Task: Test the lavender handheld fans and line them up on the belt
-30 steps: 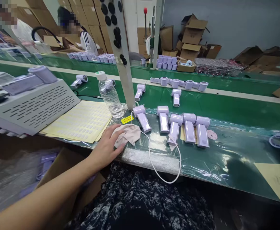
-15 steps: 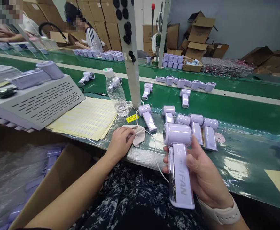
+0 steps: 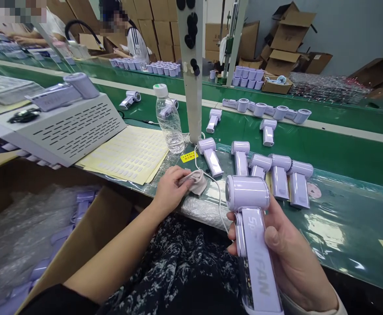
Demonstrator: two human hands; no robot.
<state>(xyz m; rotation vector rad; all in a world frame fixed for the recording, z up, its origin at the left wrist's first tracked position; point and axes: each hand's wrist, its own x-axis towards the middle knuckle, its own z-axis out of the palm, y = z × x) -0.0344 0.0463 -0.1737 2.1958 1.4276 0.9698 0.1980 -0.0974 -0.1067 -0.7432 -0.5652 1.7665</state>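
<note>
My right hand [image 3: 290, 245] is closed around a lavender handheld fan [image 3: 259, 258], held upright in front of me with its round head at the top and lettering along the handle. Near the bench edge, my left hand [image 3: 173, 190] pinches a pale cloth [image 3: 198, 183] between thumb and fingers. A white cable [image 3: 218, 192] runs beside the cloth and passes behind the held fan. Just beyond, more lavender fans lie on the bench, one single fan [image 3: 211, 156] near the cloth and a group [image 3: 280, 175] behind my right hand.
A water bottle [image 3: 170, 122] stands by a metal post [image 3: 191, 87]. Yellow label sheets [image 3: 129, 153] lie left, beside a slotted grey box [image 3: 80, 131]. An open carton [image 3: 80, 245] with wrapped fans sits lower left. A green conveyor [image 3: 342, 153] carries fans. Co-workers [image 3: 137, 43] sit across it.
My left hand has lifted and bunched part of the cloth. The held fan sits slightly lower and further right in view. The whole scene has shifted right as my head turned.
</note>
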